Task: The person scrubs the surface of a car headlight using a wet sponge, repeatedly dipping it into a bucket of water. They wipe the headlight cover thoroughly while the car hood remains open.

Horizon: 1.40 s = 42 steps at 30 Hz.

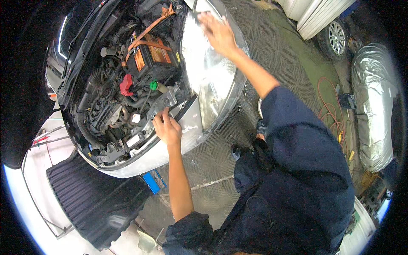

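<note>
My right hand (217, 34) lies with its palm down at the far end of a car's headlight lens (207, 76), and something dark shows under its fingertips; what that is cannot be made out. My left hand (167, 127) rests on the front edge of the open engine bay, its fingers bent over the metal panel beside the bumper (191, 130). Whether those fingers grip the edge is unclear. Beyond it stand a black and orange car battery (153, 57), a red terminal cover (126, 85) and a green cap (154, 85).
A blue tool case (151, 183) lies on the floor by a ribbed black mat (92, 194). At the right, a coiled red hose (330, 111) lies near a silver-covered object (374, 108). A car wheel (337, 37) shows at upper right.
</note>
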Tool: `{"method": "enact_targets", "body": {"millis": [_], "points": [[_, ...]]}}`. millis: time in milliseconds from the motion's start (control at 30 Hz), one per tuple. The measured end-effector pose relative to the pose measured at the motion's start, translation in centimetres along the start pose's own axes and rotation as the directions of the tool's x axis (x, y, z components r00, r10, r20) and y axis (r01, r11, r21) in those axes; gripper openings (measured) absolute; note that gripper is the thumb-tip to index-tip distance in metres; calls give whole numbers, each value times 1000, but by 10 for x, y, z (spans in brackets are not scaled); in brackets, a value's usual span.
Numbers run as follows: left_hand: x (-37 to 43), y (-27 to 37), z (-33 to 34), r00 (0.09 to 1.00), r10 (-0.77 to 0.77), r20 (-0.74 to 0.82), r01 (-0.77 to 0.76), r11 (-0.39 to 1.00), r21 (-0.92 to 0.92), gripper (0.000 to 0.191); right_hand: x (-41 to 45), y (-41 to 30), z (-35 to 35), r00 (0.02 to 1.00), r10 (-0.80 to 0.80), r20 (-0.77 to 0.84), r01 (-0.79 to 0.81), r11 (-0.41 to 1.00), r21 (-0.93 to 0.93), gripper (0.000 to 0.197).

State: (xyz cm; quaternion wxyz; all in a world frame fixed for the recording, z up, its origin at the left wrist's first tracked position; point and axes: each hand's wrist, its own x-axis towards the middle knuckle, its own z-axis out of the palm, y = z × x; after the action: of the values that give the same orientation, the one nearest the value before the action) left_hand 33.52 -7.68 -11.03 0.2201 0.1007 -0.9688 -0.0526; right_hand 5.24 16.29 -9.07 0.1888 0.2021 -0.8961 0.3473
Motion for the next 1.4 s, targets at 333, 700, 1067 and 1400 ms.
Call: {"method": "enact_targets", "body": {"millis": [333,700,1067,1400], "points": [[3,-3,1,999,25,-23,-25,1000,-10,40,3,19,16,998,6,-69,14,957,290,44],[0,-2,-2,999,12,-37,-12,1000,17,37,-34,-14,1,960,-278,30,277,960,35,44],[5,-1,0,999,24,-28,-24,1000,-12,38,-29,-58,28,967,-139,-213,141,990,-9,49],[2,-2,-2,1000,0,4,0,1000,-8,42,21,-43,-2,973,-64,-221,90,989,113,62]]}}
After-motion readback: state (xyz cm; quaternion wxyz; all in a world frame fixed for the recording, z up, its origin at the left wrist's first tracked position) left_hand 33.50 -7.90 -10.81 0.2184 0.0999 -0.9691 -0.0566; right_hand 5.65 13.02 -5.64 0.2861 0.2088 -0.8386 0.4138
